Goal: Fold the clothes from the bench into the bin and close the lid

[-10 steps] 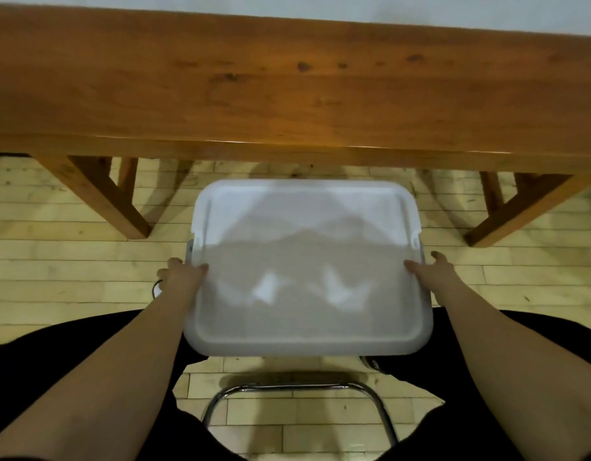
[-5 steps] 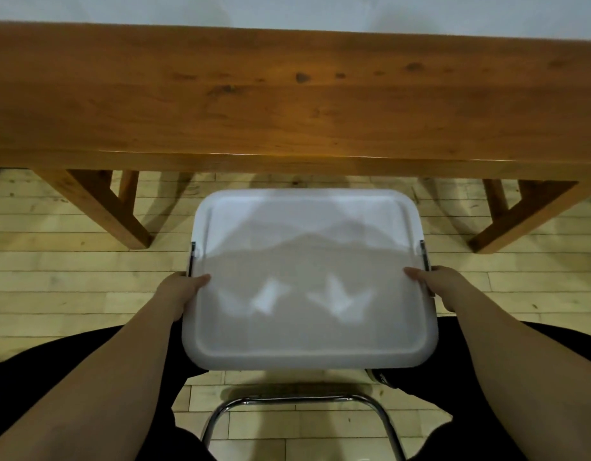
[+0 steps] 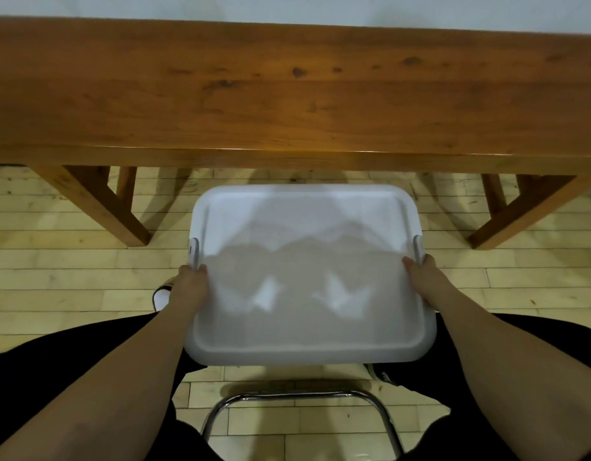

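Observation:
A white plastic lid covers the bin on the floor between my knees, just in front of the wooden bench. The bench top carries no clothes in view. My left hand grips the lid's left edge just below a grey side latch. My right hand grips the right edge beside the other grey latch. The bin's body and its contents are hidden under the lid.
The bench's legs stand left and right of the bin on the pale wood floor. A chrome chair frame curves below the bin. My black-trousered legs flank it, with a shoe by the left hand.
The view has shifted down slightly, so the bench and lid sit lower in frame. Both hands stay on the lid's side edges, and the grey latches now show beside my fingers.

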### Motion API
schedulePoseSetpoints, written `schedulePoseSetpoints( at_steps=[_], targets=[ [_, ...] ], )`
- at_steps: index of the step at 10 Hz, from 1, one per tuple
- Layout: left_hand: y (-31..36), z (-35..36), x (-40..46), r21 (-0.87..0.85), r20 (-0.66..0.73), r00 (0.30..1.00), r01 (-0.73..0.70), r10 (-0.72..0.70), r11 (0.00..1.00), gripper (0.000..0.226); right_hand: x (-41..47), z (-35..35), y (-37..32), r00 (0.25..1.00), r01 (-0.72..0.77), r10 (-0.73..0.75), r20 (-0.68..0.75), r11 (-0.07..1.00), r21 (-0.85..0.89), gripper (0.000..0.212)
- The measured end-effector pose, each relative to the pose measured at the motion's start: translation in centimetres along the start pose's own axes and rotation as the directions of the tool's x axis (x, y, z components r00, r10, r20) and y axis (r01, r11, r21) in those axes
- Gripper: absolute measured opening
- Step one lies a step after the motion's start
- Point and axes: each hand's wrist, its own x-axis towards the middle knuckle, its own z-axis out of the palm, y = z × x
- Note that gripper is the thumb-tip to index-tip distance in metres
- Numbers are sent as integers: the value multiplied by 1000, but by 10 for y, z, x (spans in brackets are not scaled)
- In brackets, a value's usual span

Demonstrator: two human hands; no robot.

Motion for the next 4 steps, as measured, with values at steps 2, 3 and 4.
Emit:
schedulePoseSetpoints(
  at_steps=[2,3,4],
  targets=[
    [17,-10,-5,-2,114,988,104,-103,995,54,-10,-2,-10,1000,-10,8,-20,997,-80,68],
    [24,-17,-19,-3,138,987,83,-82,997,65,-27,-7,-19,1000,17,-19,-9,981,-195,68],
    [39,-24,-38,-82,158,987,-12,25,997,68,-41,-14,-28,997,76,-77,4,976,-206,66]
  ],
)
